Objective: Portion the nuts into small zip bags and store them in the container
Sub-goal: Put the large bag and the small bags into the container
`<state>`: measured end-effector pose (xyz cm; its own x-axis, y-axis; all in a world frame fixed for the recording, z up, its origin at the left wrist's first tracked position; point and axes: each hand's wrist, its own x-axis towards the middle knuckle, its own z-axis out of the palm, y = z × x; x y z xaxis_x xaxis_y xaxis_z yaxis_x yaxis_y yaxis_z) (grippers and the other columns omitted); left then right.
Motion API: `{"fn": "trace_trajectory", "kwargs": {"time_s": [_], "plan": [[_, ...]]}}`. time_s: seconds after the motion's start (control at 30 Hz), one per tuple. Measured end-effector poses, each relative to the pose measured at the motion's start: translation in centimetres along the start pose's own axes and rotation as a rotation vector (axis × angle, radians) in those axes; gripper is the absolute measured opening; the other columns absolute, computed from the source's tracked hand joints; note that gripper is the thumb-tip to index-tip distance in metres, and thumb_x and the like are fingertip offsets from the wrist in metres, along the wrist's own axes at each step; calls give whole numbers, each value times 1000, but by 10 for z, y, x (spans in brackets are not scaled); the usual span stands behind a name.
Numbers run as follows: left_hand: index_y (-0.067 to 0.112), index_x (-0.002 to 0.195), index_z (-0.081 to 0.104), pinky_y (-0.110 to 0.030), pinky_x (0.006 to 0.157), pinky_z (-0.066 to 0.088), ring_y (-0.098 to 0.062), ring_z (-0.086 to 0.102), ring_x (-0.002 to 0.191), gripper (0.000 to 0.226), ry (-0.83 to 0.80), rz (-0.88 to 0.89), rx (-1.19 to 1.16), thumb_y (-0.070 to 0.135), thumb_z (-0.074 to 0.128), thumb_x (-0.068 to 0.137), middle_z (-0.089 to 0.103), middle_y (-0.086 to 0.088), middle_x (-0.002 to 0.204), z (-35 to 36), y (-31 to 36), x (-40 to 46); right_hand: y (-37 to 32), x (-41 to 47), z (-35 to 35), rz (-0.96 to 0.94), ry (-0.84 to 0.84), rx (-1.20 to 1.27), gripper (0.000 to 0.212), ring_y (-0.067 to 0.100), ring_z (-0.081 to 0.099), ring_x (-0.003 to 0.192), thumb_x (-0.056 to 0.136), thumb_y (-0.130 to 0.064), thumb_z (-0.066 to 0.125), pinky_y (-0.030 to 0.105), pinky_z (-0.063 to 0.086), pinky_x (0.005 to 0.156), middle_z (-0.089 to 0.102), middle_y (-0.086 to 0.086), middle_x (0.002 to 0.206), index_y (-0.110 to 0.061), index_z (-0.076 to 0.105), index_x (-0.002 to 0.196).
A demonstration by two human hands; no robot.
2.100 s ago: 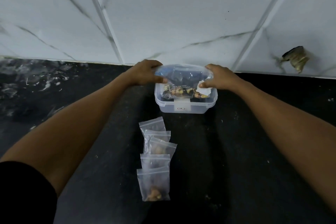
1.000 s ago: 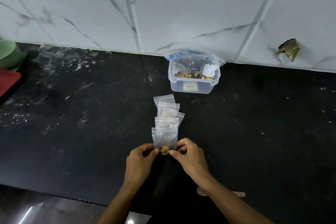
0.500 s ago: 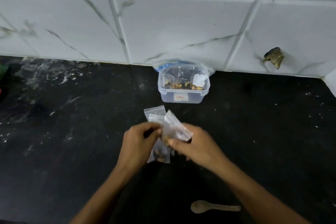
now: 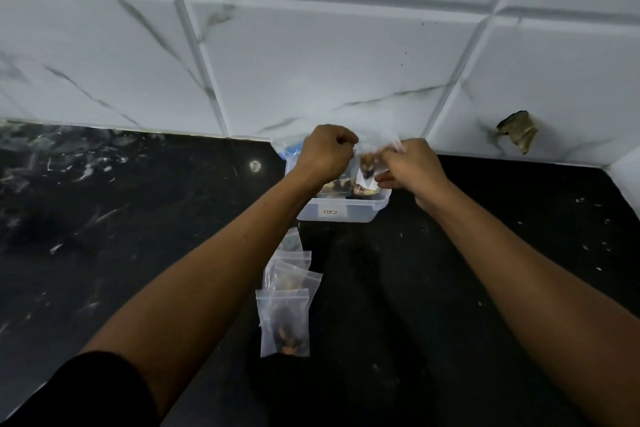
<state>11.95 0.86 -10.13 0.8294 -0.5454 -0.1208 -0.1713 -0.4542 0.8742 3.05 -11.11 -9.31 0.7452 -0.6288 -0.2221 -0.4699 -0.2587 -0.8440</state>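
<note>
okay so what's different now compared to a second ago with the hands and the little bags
Both hands, left hand and right hand, picked the nearest small bag off the row and carried it away from the body; they now hold it over the container. The other bags and the container stayed put on the counter.

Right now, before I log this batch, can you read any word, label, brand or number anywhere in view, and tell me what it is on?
No text is legible.
Small white sticker with a dark mark on the front wall of the clear plastic container: too small and blurred to read.
White label on the packaging inside the container: blurred, unreadable.
Small clear zip bags on the black countertop: no print visible.
</note>
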Motion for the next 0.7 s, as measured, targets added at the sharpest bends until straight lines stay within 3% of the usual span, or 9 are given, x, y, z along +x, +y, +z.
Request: {"fn": "trace_trajectory", "kwargs": {"time_s": [0.07, 0.13, 0.23, 0.33, 0.4, 0.53, 0.7], "plan": [[5, 101, 74, -49, 85, 58, -33, 70, 93, 31, -62, -86, -8, -4, 47, 87, 72, -16, 102, 11, -8, 10, 12, 11, 7, -11, -16, -183, 21, 28, 69, 74, 87, -17, 53, 41, 59, 69, 71, 12, 81, -5, 70, 82], [6, 91, 76, -47, 84, 59, -33, 70, 90, 29, -101, -134, 40, -6, 50, 83, 73, -15, 94, 20, -17, 17, 22, 14, 13, -42, -40, -377, 19, 27, 63, 75, 88, -19, 53, 30, 44, 54, 65, 9, 79, -11, 62, 73], [1, 99, 74, -43, 87, 58, -30, 68, 94, 29, -175, -165, 140, -8, 50, 84, 72, -15, 100, 29, -23, 26, 29, 16, 20, -75, -42, -555, 15, 25, 58, 73, 90, -23, 56, 24, 33, 50, 59, 6, 76, -19, 61, 77], [-4, 104, 69, -46, 83, 59, -32, 68, 92, 25, -254, -218, 145, -9, 51, 88, 68, -21, 103, 35, -28, 33, 29, 19, 24, -123, -29, -731, 12, 22, 52, 70, 91, -23, 55, 24, 32, 52, 50, 0, 70, -16, 62, 85], [-5, 103, 67, -40, 77, 61, -28, 67, 83, 20, -296, -250, 132, -9, 52, 90, 65, -19, 97, 36, -28, 37, 28, 21, 26, -172, -43, -837, 10, 22, 51, 72, 92, -21, 54, 29, 35, 58, 52, 1, 78, -14, 61, 93], [2, 80, 60, -33, 68, 58, -25, 63, 76, 18, -338, -284, 166, -10, 52, 91, 59, -16, 82, 39, -28, 40, 29, 21, 29, -241, -71, -1024, 16, 22, 47, 75, 94, -18, 50, 32, 35, 62, 55, 6, 88, -13, 58, 107], [3, 80, 57, -34, 75, 56, -22, 60, 72, 20, -353, -295, 150, -10, 46, 91, 58, -14, 74, 39, -23, 31, 23, 20, 30, -266, -110, -1130, 20, 25, 55, 83, 94, -20, 52, 33, 35, 65, 60, 8, 93, -10, 59, 110]]}}
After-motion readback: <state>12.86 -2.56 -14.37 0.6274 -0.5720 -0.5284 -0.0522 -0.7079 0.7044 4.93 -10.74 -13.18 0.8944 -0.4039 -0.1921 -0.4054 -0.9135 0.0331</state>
